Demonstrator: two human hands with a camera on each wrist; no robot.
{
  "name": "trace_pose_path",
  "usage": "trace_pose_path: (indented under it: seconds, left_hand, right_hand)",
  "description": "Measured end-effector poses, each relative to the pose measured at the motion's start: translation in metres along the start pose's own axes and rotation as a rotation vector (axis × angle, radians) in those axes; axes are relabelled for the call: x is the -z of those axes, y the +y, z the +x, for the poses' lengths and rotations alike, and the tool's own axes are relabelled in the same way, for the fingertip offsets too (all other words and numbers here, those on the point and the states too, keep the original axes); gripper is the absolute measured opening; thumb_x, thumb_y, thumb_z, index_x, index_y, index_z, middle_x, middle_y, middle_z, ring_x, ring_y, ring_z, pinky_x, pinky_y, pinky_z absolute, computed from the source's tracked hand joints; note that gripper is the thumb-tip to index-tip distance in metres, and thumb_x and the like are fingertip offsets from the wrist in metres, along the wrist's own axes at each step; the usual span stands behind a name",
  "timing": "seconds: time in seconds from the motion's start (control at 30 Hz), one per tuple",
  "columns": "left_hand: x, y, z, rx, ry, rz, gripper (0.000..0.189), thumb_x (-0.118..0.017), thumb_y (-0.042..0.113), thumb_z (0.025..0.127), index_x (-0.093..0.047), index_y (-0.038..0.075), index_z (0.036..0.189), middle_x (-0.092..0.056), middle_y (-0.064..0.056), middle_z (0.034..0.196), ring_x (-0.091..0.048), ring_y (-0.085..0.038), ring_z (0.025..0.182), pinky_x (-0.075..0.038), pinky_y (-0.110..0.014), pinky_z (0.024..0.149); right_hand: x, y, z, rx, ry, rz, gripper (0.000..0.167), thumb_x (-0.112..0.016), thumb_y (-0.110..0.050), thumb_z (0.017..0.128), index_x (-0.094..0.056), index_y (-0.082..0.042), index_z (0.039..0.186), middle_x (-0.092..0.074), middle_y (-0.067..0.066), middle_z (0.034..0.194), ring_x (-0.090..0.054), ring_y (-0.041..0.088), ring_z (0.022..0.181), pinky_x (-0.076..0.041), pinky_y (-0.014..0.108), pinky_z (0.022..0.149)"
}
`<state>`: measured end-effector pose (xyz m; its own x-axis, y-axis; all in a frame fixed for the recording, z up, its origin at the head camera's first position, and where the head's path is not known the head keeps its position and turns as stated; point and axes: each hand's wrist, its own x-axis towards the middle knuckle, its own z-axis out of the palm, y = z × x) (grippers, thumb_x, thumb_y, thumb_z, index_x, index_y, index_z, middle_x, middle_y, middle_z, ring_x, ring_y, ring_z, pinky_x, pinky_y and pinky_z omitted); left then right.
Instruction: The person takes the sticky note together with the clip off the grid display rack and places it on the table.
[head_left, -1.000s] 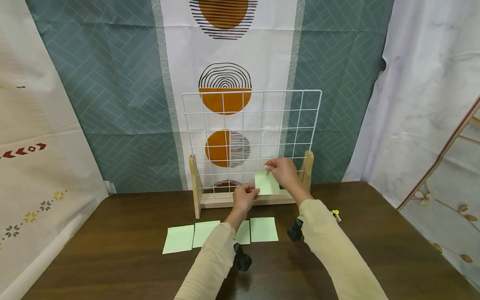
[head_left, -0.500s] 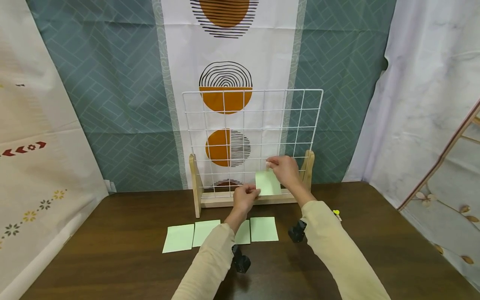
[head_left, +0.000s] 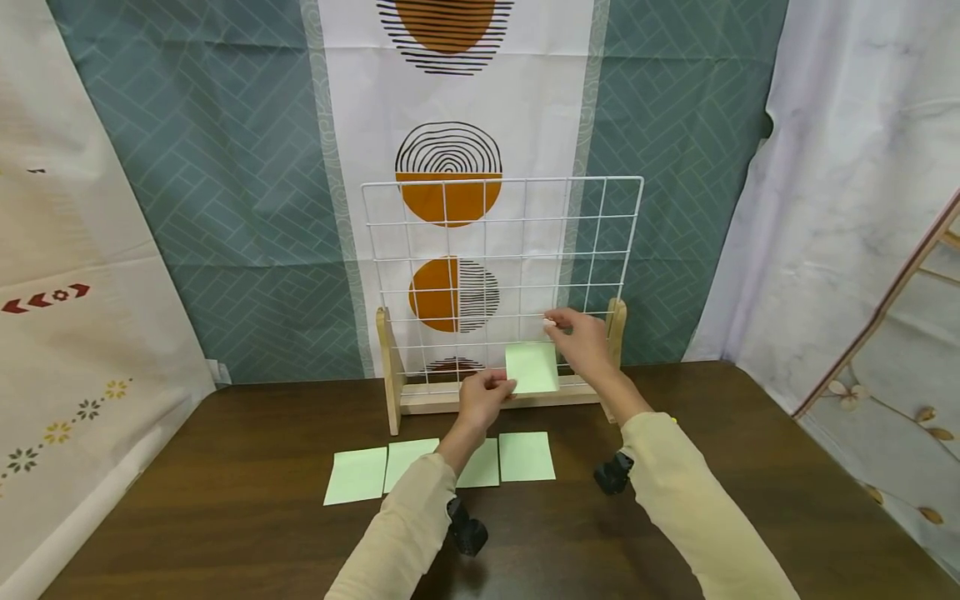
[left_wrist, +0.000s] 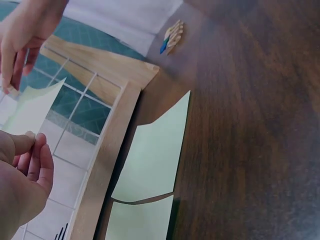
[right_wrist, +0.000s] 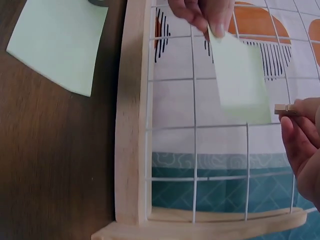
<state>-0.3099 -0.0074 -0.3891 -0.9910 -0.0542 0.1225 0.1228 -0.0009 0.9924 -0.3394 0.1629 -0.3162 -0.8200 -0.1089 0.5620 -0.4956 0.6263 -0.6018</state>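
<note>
My left hand (head_left: pixel 482 396) pinches a light green sheet of paper (head_left: pixel 532 368) by its lower left edge and holds it upright in front of the white wire grid (head_left: pixel 504 180). Just right of the sheet's top edge, my right hand (head_left: pixel 587 340) pinches a small wooden clothespin (right_wrist: pixel 281 108) between thumb and fingers. A narrow gap shows between the clothespin and the sheet in the right wrist view. The grid stands in a wooden base (head_left: pixel 435 403) with two side posts. Several more green sheets (head_left: pixel 525 457) lie in a row on the table before it.
More clothespins (left_wrist: pixel 173 37) lie on the dark wooden table (head_left: pixel 225 500), right of the stand; my right sleeve mostly hides them in the head view. Behind the grid hangs a patterned curtain (head_left: pixel 247 167). A black wrist camera (head_left: pixel 615 473) sits under my right forearm.
My right hand has moved right, away from the sheet's top edge, with the clothespin in its fingers. The left hand has shifted slightly left, still pinching the sheet.
</note>
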Motion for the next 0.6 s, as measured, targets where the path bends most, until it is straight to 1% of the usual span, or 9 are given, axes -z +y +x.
trace_pose_path:
  seconds: [0.07,0.13,0.2,0.27,0.33,0.47,0.57,0.6]
  left_hand:
    - [0.001,0.001,-0.002,0.016,-0.005,0.002,0.017,-0.066,-0.001,0.089,-0.066,-0.010,0.103,-0.064,-0.010,0.085,-0.066,-0.022,0.077,-0.055,-0.033,0.077]
    - [0.001,0.001,-0.005,0.017,-0.014,0.008,0.019,-0.066,0.000,0.089,-0.065,-0.010,0.104,-0.065,-0.010,0.086,-0.067,-0.027,0.081,-0.055,-0.032,0.076]
    - [0.002,0.001,-0.007,0.020,-0.023,0.012,0.019,-0.067,0.000,0.088,-0.064,-0.009,0.105,-0.066,-0.011,0.087,-0.066,-0.027,0.081,-0.055,-0.033,0.075]
    - [0.002,0.001,-0.010,0.017,-0.033,0.019,0.019,-0.066,-0.001,0.088,-0.062,-0.008,0.106,-0.068,-0.011,0.088,-0.065,-0.025,0.080,-0.055,-0.036,0.075]
    - [0.002,0.001,-0.012,0.025,-0.042,0.023,0.017,-0.066,-0.001,0.088,-0.061,-0.006,0.104,-0.069,-0.011,0.088,-0.065,-0.021,0.077,-0.055,-0.039,0.075]
    - [0.004,0.001,-0.017,0.061,-0.072,0.023,0.009,-0.064,-0.003,0.089,-0.059,-0.003,0.096,-0.066,-0.007,0.083,-0.068,-0.027,0.079,-0.055,-0.042,0.078]
    - [0.006,0.004,-0.023,0.082,-0.112,0.023,0.007,-0.063,-0.004,0.089,-0.058,-0.003,0.093,-0.062,-0.005,0.080,-0.069,-0.033,0.083,-0.055,-0.042,0.079]
    - [0.006,0.005,-0.024,0.085,-0.125,0.026,0.007,-0.063,-0.004,0.089,-0.058,-0.004,0.093,-0.061,-0.005,0.080,-0.069,-0.034,0.084,-0.055,-0.042,0.079]
  right_hand:
    - [0.004,0.002,-0.002,0.004,-0.001,0.008,0.026,-0.064,-0.009,0.092,-0.067,0.003,0.114,-0.069,0.018,0.106,-0.063,0.033,0.099,-0.049,0.047,0.086]
    - [0.008,0.004,-0.005,0.004,-0.014,0.009,0.026,-0.063,-0.009,0.092,-0.066,0.003,0.115,-0.068,0.018,0.107,-0.062,0.033,0.099,-0.048,0.047,0.086]
    - [0.013,0.006,-0.008,0.003,-0.037,0.003,0.027,-0.062,-0.010,0.093,-0.065,0.002,0.117,-0.067,0.018,0.107,-0.061,0.032,0.100,-0.049,0.047,0.083]
    - [0.018,0.009,-0.011,0.008,-0.065,-0.004,0.027,-0.060,-0.010,0.094,-0.063,0.002,0.117,-0.067,0.017,0.106,-0.060,0.032,0.099,-0.049,0.047,0.082]
    - [0.021,0.012,-0.015,0.016,-0.090,-0.011,0.025,-0.060,-0.010,0.094,-0.063,0.001,0.116,-0.066,0.016,0.104,-0.060,0.031,0.097,-0.048,0.048,0.081]
    - [0.027,0.018,-0.023,0.040,-0.127,-0.047,0.021,-0.062,-0.009,0.093,-0.065,0.001,0.111,-0.063,0.015,0.106,-0.062,0.031,0.094,-0.050,0.048,0.082]
    - [0.032,0.023,-0.028,0.040,-0.158,-0.081,0.021,-0.064,-0.008,0.092,-0.067,0.001,0.110,-0.061,0.015,0.109,-0.065,0.031,0.093,-0.053,0.046,0.078]
    - [0.033,0.026,-0.029,0.034,-0.168,-0.093,0.021,-0.065,-0.008,0.092,-0.067,0.001,0.110,-0.062,0.014,0.107,-0.066,0.031,0.091,-0.054,0.045,0.076]
